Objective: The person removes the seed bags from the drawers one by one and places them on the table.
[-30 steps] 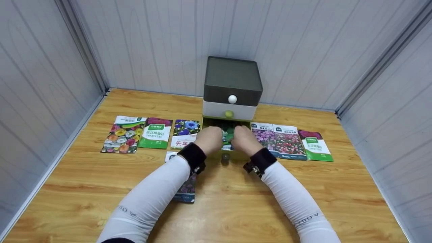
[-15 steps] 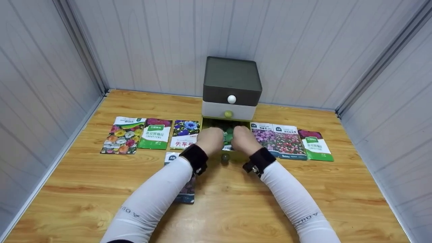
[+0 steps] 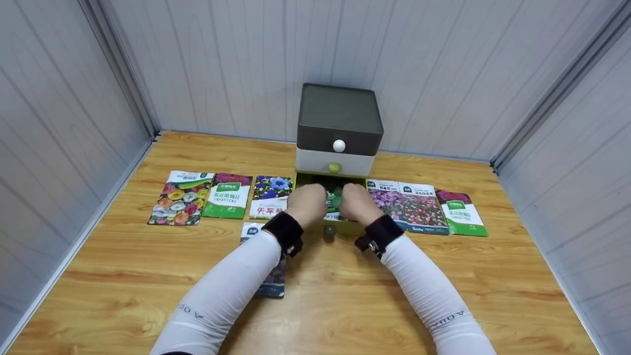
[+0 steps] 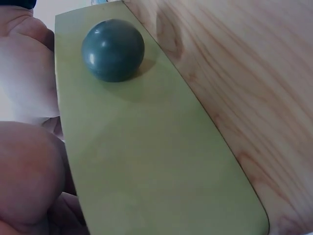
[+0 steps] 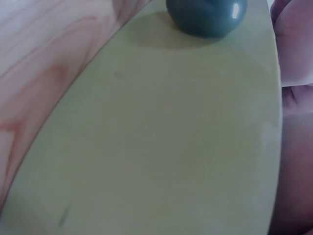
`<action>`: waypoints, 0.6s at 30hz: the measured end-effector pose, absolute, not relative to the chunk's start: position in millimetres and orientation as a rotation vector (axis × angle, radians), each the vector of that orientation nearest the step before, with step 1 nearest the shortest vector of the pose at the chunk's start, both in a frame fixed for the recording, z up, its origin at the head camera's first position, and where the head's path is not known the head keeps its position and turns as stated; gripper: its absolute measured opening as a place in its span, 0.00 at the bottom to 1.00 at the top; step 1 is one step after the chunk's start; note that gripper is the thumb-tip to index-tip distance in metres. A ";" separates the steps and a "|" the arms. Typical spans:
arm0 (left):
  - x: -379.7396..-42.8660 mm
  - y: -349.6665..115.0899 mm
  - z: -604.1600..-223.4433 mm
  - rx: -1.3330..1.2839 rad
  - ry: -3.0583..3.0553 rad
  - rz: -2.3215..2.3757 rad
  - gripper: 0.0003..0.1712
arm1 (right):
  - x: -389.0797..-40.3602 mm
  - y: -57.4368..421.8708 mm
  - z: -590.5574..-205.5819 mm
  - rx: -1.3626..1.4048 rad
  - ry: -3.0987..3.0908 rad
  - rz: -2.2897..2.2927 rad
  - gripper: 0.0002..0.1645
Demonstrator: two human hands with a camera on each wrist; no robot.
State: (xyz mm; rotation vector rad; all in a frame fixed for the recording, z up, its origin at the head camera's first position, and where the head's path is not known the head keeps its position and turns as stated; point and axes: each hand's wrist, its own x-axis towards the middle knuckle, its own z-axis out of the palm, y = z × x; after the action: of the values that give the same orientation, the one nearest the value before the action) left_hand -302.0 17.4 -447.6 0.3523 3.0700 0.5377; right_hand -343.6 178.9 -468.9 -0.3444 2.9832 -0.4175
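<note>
A small chest (image 3: 340,108) stands at the back, its lowest drawer (image 3: 349,228) pulled out. In the wrist views the drawer's pale green front (image 4: 142,152) carries a round dark grey-green knob (image 5: 206,17). My left hand (image 3: 306,206) and right hand (image 3: 361,203) reach over that front into the drawer, knuckles up and fingers curled. Between them lies a mostly green seed packet (image 3: 333,201), each hand gripping it at one side. The fingertips are hidden behind the hands in the head view and by the drawer front in the wrist views.
Left of the drawer lie a mixed-flower packet (image 3: 178,199), an impatiens packet (image 3: 227,196) and a blue-flower packet (image 3: 268,197). On the right are a purple-flower packet (image 3: 387,199), a red-flower packet (image 3: 423,209) and another impatiens packet (image 3: 459,214). One packet (image 3: 273,286) lies partly under my left forearm.
My hands stay in the drawer with only slight shifts. The left forearm has edged a little to the right. The packets on the table and the chest stay put.
</note>
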 end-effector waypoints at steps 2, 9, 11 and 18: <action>-302.7 16.3 -447.2 0.356 3.068 0.552 0.08 | -331.0 173.2 -453.2 -0.293 2.954 -0.415 0.07; -304.4 12.6 -436.6 0.289 3.054 0.604 0.15 | -340.1 181.5 -454.1 -0.308 2.925 -0.480 0.16; -305.7 9.6 -433.8 0.274 3.032 0.642 0.18 | -340.8 183.4 -451.3 -0.292 2.909 -0.508 0.17; -305.7 -5.3 -428.7 0.236 3.032 0.813 0.13 | -328.0 187.7 -433.9 -0.273 2.925 -0.700 0.18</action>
State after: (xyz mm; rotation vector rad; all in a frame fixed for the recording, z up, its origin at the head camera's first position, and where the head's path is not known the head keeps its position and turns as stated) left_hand -305.7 -5.3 -428.7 0.2362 3.0319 0.8128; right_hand -328.0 187.7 -433.9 -0.2730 2.9245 -0.7004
